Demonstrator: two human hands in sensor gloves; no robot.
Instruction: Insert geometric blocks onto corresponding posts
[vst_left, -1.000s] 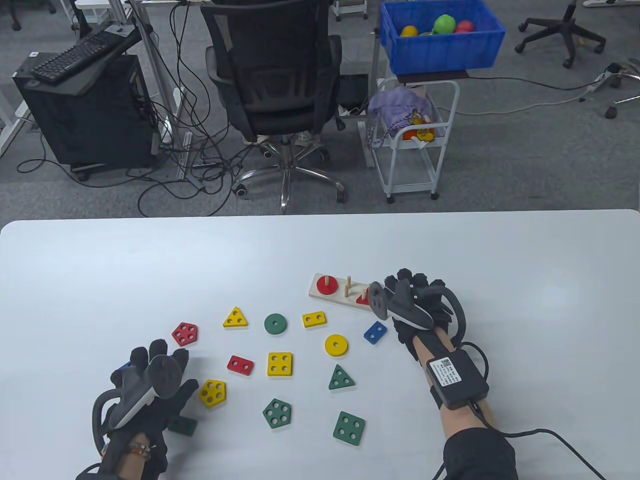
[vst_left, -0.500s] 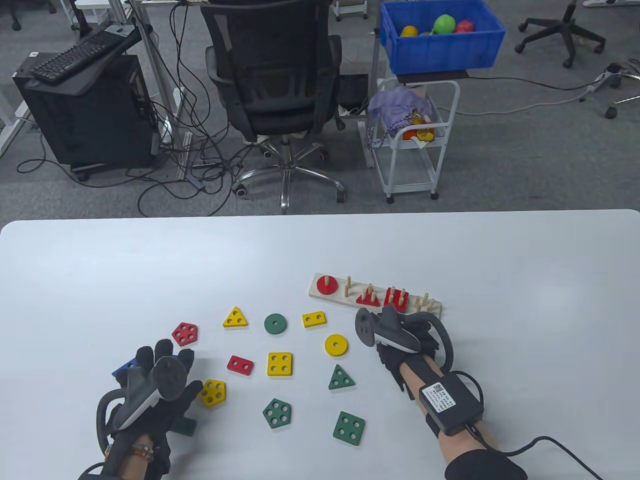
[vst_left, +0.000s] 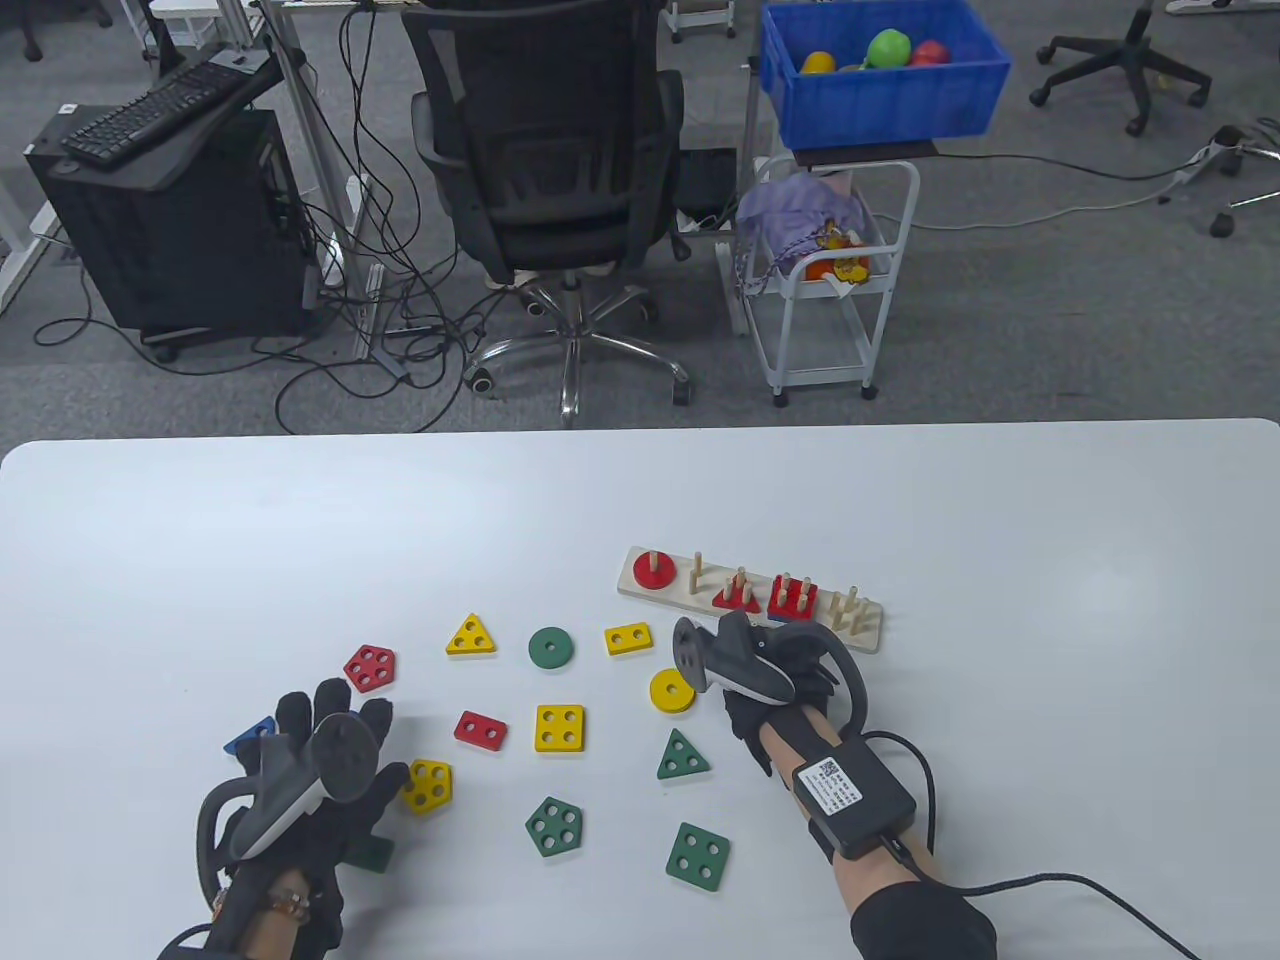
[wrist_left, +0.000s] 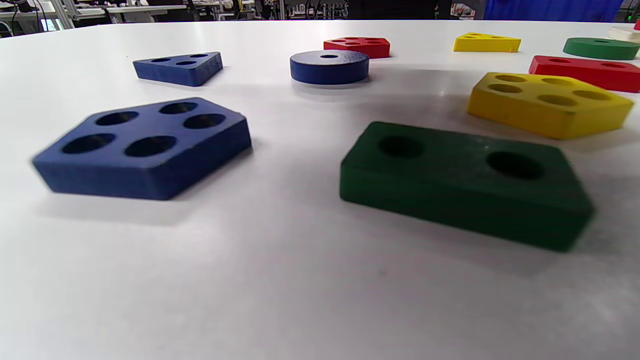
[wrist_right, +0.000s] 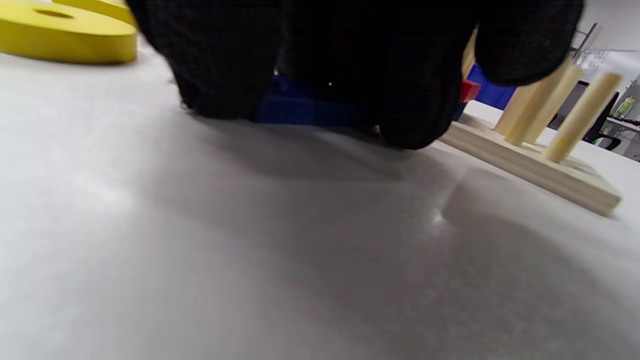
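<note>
Right hand (vst_left: 775, 672), fingers curled down onto the blue block (wrist_right: 300, 107), just in front of the peg board (vst_left: 740, 607); left hand (vst_left: 320, 780) lies relaxed, empty, far off.

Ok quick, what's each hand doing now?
Left hand: open, fingers spread, holding nothing.
Right hand: fingers curled on the blue two-hole wooden block.

A white table (vst_left: 300, 540) with rounded corners fills the lower half of the table view. Right of centre lies a pale wooden post board (vst_left: 680, 598). Below and left of it lie scattered painted wooden blocks: a green ring (vst_left: 551, 648), a yellow square (vst_left: 560, 729), a red pentagon (vst_left: 369, 668) and a green triangle (vst_left: 682, 757).
</note>
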